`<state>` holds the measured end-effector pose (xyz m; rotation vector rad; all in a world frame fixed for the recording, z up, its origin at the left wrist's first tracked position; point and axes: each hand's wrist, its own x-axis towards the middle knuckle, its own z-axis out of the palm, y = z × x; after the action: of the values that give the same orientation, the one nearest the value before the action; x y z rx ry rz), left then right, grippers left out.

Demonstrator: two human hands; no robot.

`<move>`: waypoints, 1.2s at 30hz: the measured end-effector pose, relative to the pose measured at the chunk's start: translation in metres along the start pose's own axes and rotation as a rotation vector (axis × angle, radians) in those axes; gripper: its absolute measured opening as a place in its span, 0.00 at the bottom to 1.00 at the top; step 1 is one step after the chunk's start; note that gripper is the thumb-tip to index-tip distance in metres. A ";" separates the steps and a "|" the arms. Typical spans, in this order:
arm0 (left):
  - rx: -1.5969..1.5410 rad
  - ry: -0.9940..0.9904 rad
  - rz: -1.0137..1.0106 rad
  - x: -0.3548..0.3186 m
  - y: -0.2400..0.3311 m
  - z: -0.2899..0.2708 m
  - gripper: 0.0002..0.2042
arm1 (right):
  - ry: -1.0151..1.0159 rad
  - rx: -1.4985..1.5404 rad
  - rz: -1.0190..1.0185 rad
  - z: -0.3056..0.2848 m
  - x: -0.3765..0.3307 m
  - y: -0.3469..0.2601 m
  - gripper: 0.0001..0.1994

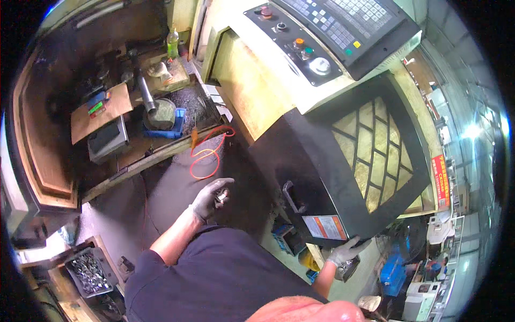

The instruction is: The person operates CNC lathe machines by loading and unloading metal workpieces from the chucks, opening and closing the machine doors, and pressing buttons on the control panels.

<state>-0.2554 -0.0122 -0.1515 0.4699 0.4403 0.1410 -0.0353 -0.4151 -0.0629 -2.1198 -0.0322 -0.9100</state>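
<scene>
My left hand [206, 203], in a grey work glove, is held out in front of my body with its fingers curled round a small shiny metal part [220, 198]. My right hand [343, 252], gloved too, reaches out to the right with its fingers stretched along the lower edge of the black machine door [316, 182]. From this view I cannot tell whether it touches the door. Just below that hand is a shiny object [347, 269], partly hidden, whose kind I cannot make out. The door carries a black handle [293, 197] and a patterned window [375, 150].
Above the door is a control panel [332, 32] with buttons and a dial [319, 66]. A workbench [134, 165] at left bears cardboard [102, 119], a blue tray [179, 119] and a green bottle [172, 44]. An orange hose [203, 176] hangs off it. A bin [99, 287] holds metal parts.
</scene>
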 end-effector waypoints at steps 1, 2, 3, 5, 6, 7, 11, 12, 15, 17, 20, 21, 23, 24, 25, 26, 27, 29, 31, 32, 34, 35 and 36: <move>-0.041 -0.016 -0.014 -0.002 0.000 0.000 0.14 | 0.012 0.019 0.047 0.000 -0.003 -0.004 0.29; -0.019 -0.039 -0.029 -0.001 0.003 0.002 0.14 | 0.028 -0.033 0.029 -0.002 0.000 0.019 0.29; -0.011 -0.018 -0.017 0.000 0.004 0.001 0.14 | 0.060 -0.036 0.044 0.001 -0.002 0.022 0.29; 0.032 -0.026 -0.034 0.002 0.009 0.007 0.15 | 0.025 0.036 -0.059 0.005 -0.002 0.023 0.29; 0.056 -0.009 -0.054 -0.001 0.013 0.013 0.15 | 0.036 -0.066 -0.099 0.004 -0.003 0.016 0.28; 0.082 0.007 -0.076 0.000 0.018 0.018 0.16 | 0.022 -0.097 -0.100 0.007 -0.002 0.006 0.28; 0.177 -0.030 -0.081 0.012 0.002 0.015 0.20 | 0.024 0.121 -0.030 0.025 -0.012 -0.008 0.29; 0.172 -0.099 -0.069 0.017 -0.004 0.015 0.21 | 0.042 0.214 -0.017 0.030 -0.012 -0.015 0.29; 0.082 -0.078 -0.110 0.033 -0.022 0.013 0.22 | 0.047 0.178 0.007 0.037 -0.015 -0.030 0.30; -0.012 -0.087 -0.151 0.043 -0.031 0.001 0.21 | 0.021 0.242 0.074 0.043 -0.016 -0.047 0.31; -0.036 -0.186 -0.226 0.039 -0.025 0.015 0.19 | -0.005 0.230 0.015 0.054 -0.021 -0.047 0.32; -0.015 -0.077 -0.237 0.037 -0.024 0.020 0.19 | 0.024 0.115 -0.052 0.058 -0.024 -0.049 0.32; 0.029 0.030 -0.257 0.033 -0.020 0.030 0.18 | -0.033 0.311 0.038 0.068 -0.027 -0.061 0.34; 0.143 0.010 -0.218 0.031 -0.017 0.033 0.18 | -0.056 0.361 0.045 0.073 -0.029 -0.068 0.33; 0.258 -0.014 -0.178 0.030 -0.014 0.035 0.18 | -0.131 0.371 0.110 0.074 -0.029 -0.068 0.33; 0.330 -0.076 -0.136 0.034 -0.016 0.025 0.18 | -0.117 0.332 0.075 0.078 -0.029 -0.075 0.33; 0.308 -0.115 -0.065 0.033 -0.014 0.034 0.17 | -0.101 0.288 0.039 0.084 -0.031 -0.081 0.34; 0.319 -0.114 0.044 0.040 -0.013 0.051 0.16 | -0.107 0.363 0.066 0.095 -0.034 -0.084 0.34; 0.379 -0.152 0.059 0.042 -0.002 0.088 0.13 | -0.115 0.307 -0.021 0.105 -0.033 -0.091 0.34; 0.502 -0.174 0.161 0.044 0.000 0.107 0.13 | -0.153 0.307 0.017 0.109 -0.035 -0.089 0.33; 0.643 -0.254 0.332 0.055 -0.001 0.134 0.12 | -0.202 0.353 -0.056 0.112 -0.033 -0.099 0.33; 0.656 -0.256 0.330 0.062 -0.001 0.146 0.12 | -0.243 0.400 -0.055 0.113 -0.032 -0.105 0.32; 0.718 -0.341 0.420 0.070 -0.002 0.158 0.12 | -0.272 0.433 -0.063 0.113 -0.032 -0.112 0.31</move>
<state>-0.1231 -0.0616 -0.0525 1.2713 0.0346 0.3036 -0.0273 -0.2535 -0.0538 -1.8249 -0.4017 -0.5793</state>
